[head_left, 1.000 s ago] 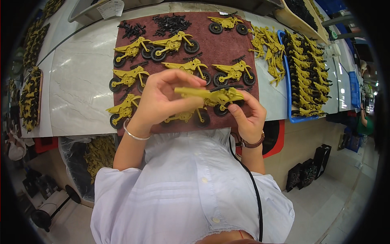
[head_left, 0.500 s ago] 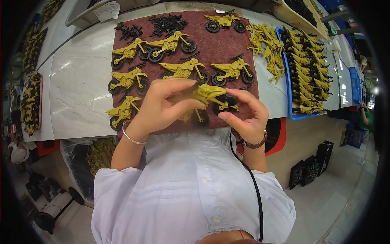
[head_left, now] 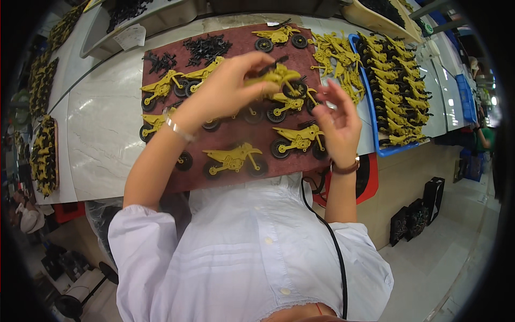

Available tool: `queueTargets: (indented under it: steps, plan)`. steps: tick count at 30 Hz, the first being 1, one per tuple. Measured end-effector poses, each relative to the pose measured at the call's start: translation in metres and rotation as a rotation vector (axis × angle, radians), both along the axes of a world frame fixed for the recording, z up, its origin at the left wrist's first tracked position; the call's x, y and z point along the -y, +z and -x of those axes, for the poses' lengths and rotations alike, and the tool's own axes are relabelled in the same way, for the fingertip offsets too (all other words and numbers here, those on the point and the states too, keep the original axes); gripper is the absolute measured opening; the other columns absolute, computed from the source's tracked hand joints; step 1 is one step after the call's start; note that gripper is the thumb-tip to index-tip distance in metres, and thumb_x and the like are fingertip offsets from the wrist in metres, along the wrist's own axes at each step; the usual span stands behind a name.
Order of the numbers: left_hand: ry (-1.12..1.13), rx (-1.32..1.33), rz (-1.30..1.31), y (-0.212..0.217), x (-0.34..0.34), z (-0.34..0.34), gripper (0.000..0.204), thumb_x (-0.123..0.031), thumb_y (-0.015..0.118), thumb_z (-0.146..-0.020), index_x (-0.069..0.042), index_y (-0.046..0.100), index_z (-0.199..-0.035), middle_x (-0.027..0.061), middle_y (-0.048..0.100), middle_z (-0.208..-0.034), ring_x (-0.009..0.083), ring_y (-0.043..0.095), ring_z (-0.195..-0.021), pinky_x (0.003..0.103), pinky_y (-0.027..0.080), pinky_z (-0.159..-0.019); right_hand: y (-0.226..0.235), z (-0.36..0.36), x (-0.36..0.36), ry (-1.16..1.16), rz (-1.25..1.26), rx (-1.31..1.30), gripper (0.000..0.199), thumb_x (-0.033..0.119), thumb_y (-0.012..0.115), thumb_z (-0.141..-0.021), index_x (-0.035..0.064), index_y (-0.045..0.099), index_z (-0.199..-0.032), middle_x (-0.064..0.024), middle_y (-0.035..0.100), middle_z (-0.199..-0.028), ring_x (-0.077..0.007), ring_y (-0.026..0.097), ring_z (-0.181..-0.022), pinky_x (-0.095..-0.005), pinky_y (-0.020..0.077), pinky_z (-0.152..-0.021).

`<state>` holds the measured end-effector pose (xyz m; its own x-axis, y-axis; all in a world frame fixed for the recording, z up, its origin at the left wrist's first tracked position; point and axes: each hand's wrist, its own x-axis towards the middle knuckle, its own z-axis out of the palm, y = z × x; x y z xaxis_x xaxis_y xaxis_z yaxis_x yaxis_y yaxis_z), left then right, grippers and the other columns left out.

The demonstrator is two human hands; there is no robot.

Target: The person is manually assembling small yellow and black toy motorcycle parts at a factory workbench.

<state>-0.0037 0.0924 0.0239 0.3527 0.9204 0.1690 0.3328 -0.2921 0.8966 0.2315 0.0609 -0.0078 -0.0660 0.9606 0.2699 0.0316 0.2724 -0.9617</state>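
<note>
My left hand [head_left: 236,83] is closed around a yellow toy motorcycle [head_left: 280,75] with black parts, raised over the far half of the dark red mat [head_left: 241,38]. Its fingers hide the toy's rear part. To the right, my right hand [head_left: 341,126] is empty, with fingers apart and slightly curled, separate from the toy. Several similar toy motorcycles lie on the mat. Among them are one nearest my body [head_left: 232,158] and another just left of my right hand [head_left: 299,138]. My left arm covers part of the rows.
Small black parts [head_left: 206,49] lie piled at the mat's far left. Loose yellow pieces [head_left: 337,56] are heaped right of the mat, beside a blue tray [head_left: 382,148] filled with toy motorcycles. Grey bins [head_left: 161,27] stand along the back. A black cable hangs before my shirt.
My left hand has carried the toy motorcycle farther from my body. My right hand has come away from it and opened, moving a little right.
</note>
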Motion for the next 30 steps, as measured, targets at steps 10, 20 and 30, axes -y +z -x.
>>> queueTargets:
  steps: [10,20,30]
  plan:
    - [-0.093,-0.355,-0.073,-0.039,-0.096,-0.032,0.043,-0.035,0.074,-0.074,0.000,0.066,-0.098,0.0172,0.066,-0.089,0.0297,0.063,-0.084,0.036,0.049,-0.074,-0.020,-0.076,-0.135,-0.506,-0.360,1.236,0.034,0.012,0.063,-0.080,0.0087,0.062,-0.113,-0.0106,0.057,-0.120,-0.0320,0.053,-0.106,-0.0441,0.0417,-0.089]
    - [0.391,-0.755,-0.303,-0.072,-0.119,0.010,0.033,-0.031,0.066,-0.081,-0.006,0.063,-0.102,0.0142,0.061,-0.100,0.0318,0.059,-0.094,0.043,0.046,-0.082,-0.016,-0.085,-0.135,-0.283,-0.339,1.268,0.028,0.011,0.065,-0.078,0.0135,0.064,-0.106,-0.0032,0.064,-0.102,-0.0225,0.054,-0.101,-0.0405,0.0315,-0.086]
    - [0.167,0.202,0.239,-0.077,-0.137,-0.005,0.027,-0.020,0.061,-0.090,0.000,0.054,-0.106,0.0108,0.065,-0.095,0.0187,0.063,-0.092,0.030,0.052,-0.079,-0.025,-0.094,-0.137,-0.279,-0.395,1.161,0.025,0.015,0.067,-0.079,0.0130,0.064,-0.105,-0.0055,0.063,-0.103,-0.0252,0.055,-0.100,-0.0392,0.0349,-0.088]
